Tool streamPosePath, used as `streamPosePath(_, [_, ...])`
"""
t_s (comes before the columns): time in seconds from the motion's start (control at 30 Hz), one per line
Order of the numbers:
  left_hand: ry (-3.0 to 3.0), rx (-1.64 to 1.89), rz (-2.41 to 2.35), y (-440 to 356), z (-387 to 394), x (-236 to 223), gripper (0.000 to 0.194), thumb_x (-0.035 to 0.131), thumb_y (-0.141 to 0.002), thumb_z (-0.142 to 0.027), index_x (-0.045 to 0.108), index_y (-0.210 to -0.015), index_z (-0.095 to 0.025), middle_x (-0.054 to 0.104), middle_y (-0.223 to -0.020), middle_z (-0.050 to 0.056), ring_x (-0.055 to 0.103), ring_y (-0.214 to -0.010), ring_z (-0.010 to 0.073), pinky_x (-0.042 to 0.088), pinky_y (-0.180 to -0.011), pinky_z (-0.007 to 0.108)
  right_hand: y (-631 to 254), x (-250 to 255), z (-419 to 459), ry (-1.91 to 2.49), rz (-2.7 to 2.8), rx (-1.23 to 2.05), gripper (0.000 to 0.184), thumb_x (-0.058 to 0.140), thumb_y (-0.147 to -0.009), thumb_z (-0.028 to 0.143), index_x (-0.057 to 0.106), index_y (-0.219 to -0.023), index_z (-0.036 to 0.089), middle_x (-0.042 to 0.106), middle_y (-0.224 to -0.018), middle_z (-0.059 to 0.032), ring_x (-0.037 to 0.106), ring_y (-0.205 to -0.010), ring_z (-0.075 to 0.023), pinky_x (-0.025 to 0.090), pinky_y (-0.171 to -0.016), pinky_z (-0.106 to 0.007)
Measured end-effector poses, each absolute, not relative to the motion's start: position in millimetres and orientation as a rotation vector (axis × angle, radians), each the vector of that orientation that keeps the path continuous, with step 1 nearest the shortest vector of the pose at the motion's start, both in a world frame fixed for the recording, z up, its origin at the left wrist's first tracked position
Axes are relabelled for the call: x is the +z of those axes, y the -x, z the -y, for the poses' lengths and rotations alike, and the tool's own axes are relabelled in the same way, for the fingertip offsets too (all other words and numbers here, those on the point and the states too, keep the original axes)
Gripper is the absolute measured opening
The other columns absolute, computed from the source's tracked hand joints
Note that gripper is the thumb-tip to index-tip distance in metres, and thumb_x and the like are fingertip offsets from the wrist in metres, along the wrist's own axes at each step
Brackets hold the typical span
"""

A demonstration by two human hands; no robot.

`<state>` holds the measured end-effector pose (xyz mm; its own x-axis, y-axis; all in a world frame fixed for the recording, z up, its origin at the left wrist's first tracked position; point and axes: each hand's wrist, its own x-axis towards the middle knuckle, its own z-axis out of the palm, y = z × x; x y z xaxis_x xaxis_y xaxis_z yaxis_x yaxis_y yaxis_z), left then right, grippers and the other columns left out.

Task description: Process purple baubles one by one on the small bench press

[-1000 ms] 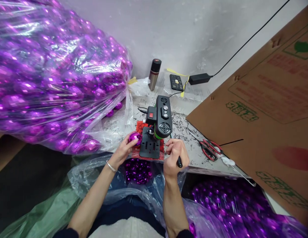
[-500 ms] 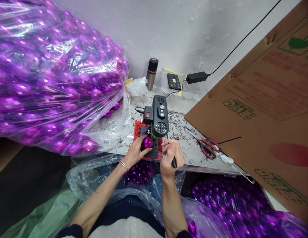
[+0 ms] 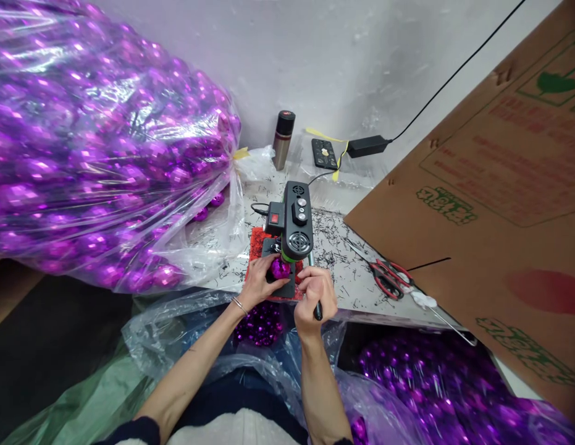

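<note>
A small black bench drill [image 3: 295, 225] stands on a red mat [image 3: 256, 242] near the table's front edge. My left hand [image 3: 257, 283] grips a shiny purple ball [image 3: 280, 268] and holds it on the drill's base plate, directly under the head. My right hand [image 3: 314, 294] is closed round the drill's black lever handle [image 3: 317, 308], to the right of the ball.
A huge clear bag of purple balls [image 3: 102, 142] fills the left. More bagged balls [image 3: 426, 383] lie lower right and by my lap. Red scissors [image 3: 390, 277], a flask [image 3: 283, 139], a power adapter [image 3: 367, 146] and a leaning cardboard box [image 3: 495, 204] share the shavings-strewn table.
My left hand carried the ball from the left of the drill onto the base plate under the head. My right hand pulled the lever down and the head has dropped lower.
</note>
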<state>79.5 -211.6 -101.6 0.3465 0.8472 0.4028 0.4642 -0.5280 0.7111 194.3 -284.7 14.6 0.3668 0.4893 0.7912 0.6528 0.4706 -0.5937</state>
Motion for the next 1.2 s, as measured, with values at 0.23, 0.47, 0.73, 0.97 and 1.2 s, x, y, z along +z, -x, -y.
streamPosePath(0.23, [-2.116, 1.045, -1.156, -80, 211, -100, 0.058, 0.084, -0.087, -0.047, 0.067, -0.136, -0.021, 0.078, -0.125, 0.012, 0.072, -0.113, 0.0313, 0.052, -0.102, 0.045, -193, -20, 272, 1.067, 1.227, -0.287, 0.037, 0.036, -0.106, 0.022, 0.053, -0.073, 0.024, 0.06, -0.073, 0.0009, 0.061, -0.065, -0.0138, 0.049, -0.062, -0.031])
streamPosePath(0.47, [-2.124, 1.049, -1.166, -81, 211, -102, 0.058, 0.084, -0.087, -0.047, 0.067, -0.136, -0.022, 0.077, -0.125, 0.012, 0.072, -0.114, 0.0317, 0.053, -0.102, 0.046, -190, -25, 269, 1.042, 1.189, -0.272, 0.037, 0.036, -0.107, 0.023, 0.052, -0.074, 0.024, 0.059, -0.074, 0.0005, 0.058, -0.063, -0.014, 0.048, -0.062, -0.034])
streamPosePath(0.73, [-2.138, 1.066, -1.15, -81, 209, -104, 0.06, 0.085, -0.085, -0.044, 0.066, -0.137, -0.022, 0.077, -0.127, 0.013, 0.073, -0.116, 0.0322, 0.054, -0.102, 0.047, -192, -31, 267, 0.987, 1.194, -0.267, 0.037, 0.036, -0.109, 0.025, 0.052, -0.075, 0.023, 0.059, -0.074, 0.0022, 0.059, -0.064, -0.013, 0.05, -0.068, -0.033])
streamPosePath(0.97, [-2.144, 1.096, -1.131, -81, 206, -109, 0.056, 0.084, -0.086, -0.042, 0.067, -0.135, -0.021, 0.077, -0.126, 0.013, 0.073, -0.117, 0.0327, 0.055, -0.103, 0.048, -191, -36, 264, 1.002, 1.182, -0.317, 0.038, 0.033, -0.109, 0.023, 0.05, -0.074, 0.024, 0.057, -0.073, 0.0024, 0.059, -0.063, -0.0134, 0.049, -0.064, -0.032])
streamPosePath(1.2, [-2.097, 1.049, -1.106, -82, 202, -99, 0.059, 0.086, -0.085, -0.042, 0.066, -0.136, -0.022, 0.077, -0.127, 0.014, 0.073, -0.119, 0.0337, 0.055, -0.104, 0.05, -193, -23, 267, 0.968, 1.2, -0.273, 0.039, 0.038, -0.106, 0.021, 0.051, -0.069, 0.023, 0.06, -0.072, 0.0014, 0.059, -0.063, -0.0137, 0.047, -0.063, -0.031])
